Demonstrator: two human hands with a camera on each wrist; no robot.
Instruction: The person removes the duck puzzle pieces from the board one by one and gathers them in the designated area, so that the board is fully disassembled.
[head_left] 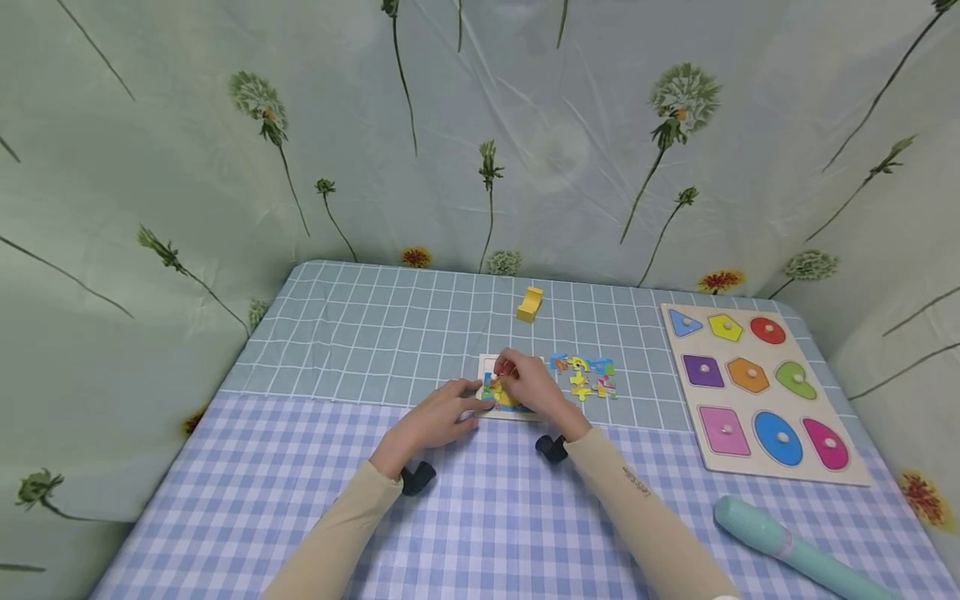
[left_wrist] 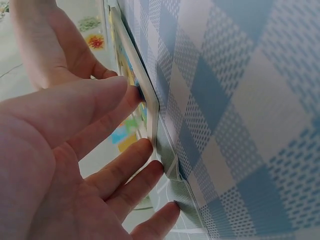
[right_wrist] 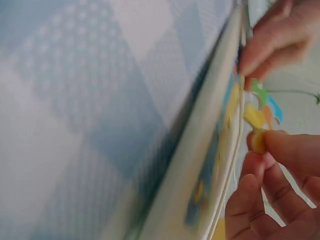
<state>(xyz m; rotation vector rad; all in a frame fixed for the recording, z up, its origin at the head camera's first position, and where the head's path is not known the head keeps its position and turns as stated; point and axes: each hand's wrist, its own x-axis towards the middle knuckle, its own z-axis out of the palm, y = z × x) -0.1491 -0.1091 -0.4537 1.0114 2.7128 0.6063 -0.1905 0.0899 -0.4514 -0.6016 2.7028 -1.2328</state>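
A small wooden jigsaw board (head_left: pixel 489 362) with a pale frame and partly filled colourful picture lies at the middle of the table. My left hand (head_left: pixel 442 412) is at its left side. In the left wrist view, the fingers of that hand are extended, with fingertips at the board's edge (left_wrist: pixel 150 97) and on the cloth. Over the board, my right hand (head_left: pixel 531 387) pinches a jigsaw piece (right_wrist: pixel 255 117) between thumb and fingertips. Yellow, orange, green and blue show on this piece, which is tilted above the board. The right hand covers part of the picture in the head view.
Several loose jigsaw pieces (head_left: pixel 581 385) lie right of the board. Behind stands a yellow curved block (head_left: pixel 529 305). A large knobbed shape board (head_left: pixel 738 400) is at the right, with a teal stick-like object (head_left: pixel 795 550) in front of it. Dandelion-print fabric (head_left: pixel 555 150) hangs behind the table.
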